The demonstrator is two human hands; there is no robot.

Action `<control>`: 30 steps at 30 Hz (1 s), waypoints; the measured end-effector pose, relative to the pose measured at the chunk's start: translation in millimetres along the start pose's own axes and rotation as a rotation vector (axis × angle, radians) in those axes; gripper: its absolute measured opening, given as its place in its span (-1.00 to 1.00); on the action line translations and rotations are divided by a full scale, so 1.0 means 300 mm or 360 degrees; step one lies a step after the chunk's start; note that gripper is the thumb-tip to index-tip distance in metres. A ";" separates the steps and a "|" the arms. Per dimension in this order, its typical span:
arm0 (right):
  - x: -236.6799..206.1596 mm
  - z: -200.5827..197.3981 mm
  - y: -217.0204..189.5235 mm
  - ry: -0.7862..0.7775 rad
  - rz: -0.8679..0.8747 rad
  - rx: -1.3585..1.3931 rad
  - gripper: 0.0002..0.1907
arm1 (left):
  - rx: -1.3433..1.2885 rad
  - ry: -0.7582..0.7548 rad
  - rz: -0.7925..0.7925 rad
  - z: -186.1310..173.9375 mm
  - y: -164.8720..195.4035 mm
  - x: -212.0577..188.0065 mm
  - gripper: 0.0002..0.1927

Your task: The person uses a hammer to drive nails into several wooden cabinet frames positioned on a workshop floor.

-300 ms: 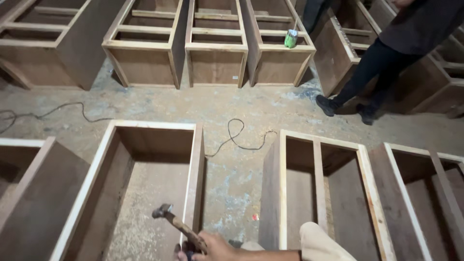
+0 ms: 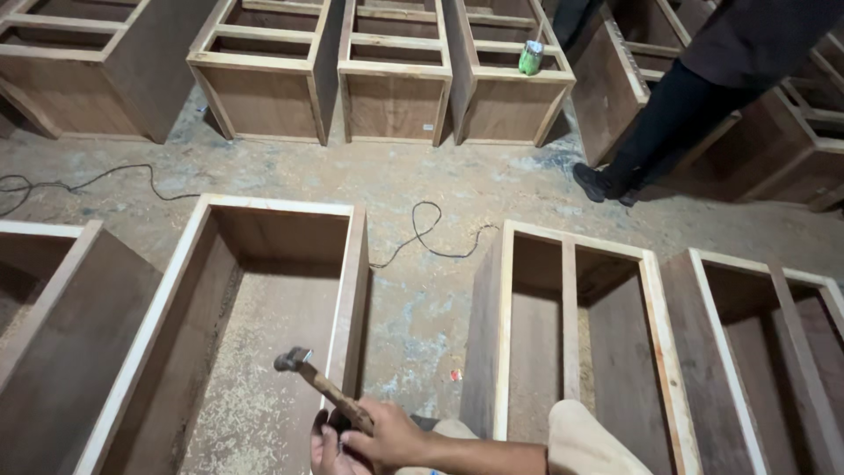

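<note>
Dusty workshop floor [image 2: 440, 189], rows of open wooden boxes.

Right hand [image 2: 391, 435] grips a hammer [image 2: 321, 383] by its wooden handle, head raised over the edge of the nearest box [image 2: 264, 334]; since a moment ago the hammer sits much the same, so no swing is under way. Left hand [image 2: 327, 449] curls beside it, low at the frame edge; whether it holds anything I cannot tell. A black cable [image 2: 431, 237] loops on the floor beyond. Farther off, a green can [image 2: 531, 57] stands on a box rim, near another person's dark legs [image 2: 651, 132].
</note>
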State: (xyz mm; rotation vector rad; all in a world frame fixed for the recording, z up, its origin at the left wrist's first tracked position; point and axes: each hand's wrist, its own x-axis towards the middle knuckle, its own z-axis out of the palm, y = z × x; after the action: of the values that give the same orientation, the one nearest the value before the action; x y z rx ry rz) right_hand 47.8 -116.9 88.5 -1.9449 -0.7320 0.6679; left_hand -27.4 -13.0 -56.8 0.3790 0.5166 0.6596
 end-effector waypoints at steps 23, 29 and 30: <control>-0.052 -0.054 -0.068 0.0049 -0.0427 0.0145 -0.78 | -0.0304 0.0314 -0.0394 0.087 0.041 -0.056 -0.68; -0.059 -0.083 -0.060 -0.0049 -0.0030 0.0425 -0.84 | 0.0261 0.0170 -0.0295 0.079 0.017 -0.103 -0.65; -0.058 -0.089 -0.056 -0.0083 0.0096 0.0528 -0.85 | 0.0368 0.0037 -0.0290 0.074 0.012 -0.111 -0.63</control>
State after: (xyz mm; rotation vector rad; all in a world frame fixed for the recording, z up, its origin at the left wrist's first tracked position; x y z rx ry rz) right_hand 51.2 -138.0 117.7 -1.6547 -0.5557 0.8242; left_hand -39.0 -36.1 -26.1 0.5349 0.6439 0.4299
